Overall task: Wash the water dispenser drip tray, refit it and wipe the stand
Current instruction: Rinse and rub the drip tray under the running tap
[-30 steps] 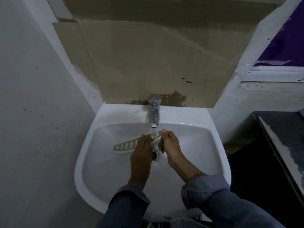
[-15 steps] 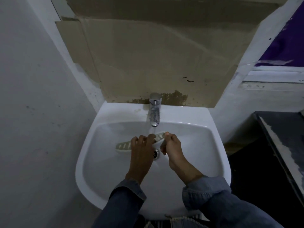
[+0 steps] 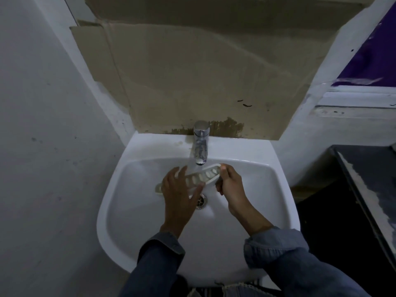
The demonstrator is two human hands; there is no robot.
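Our right hand (image 3: pixel 230 186) pinches the drip tray (image 3: pixel 205 174) by its end, left hand (image 3: pixel 180 194) spread flat on it; mid-wash, we judge rinsing comes next.

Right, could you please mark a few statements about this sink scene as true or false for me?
1. The right hand grips one end of the drip tray. True.
2. The drip tray is held over the sink, below the tap. True.
3. The left hand is clenched round the tap. False: its fingers are spread over the drip tray.
4. Tiles cover the wall behind the tap. False: a sheet of cardboard stands there.
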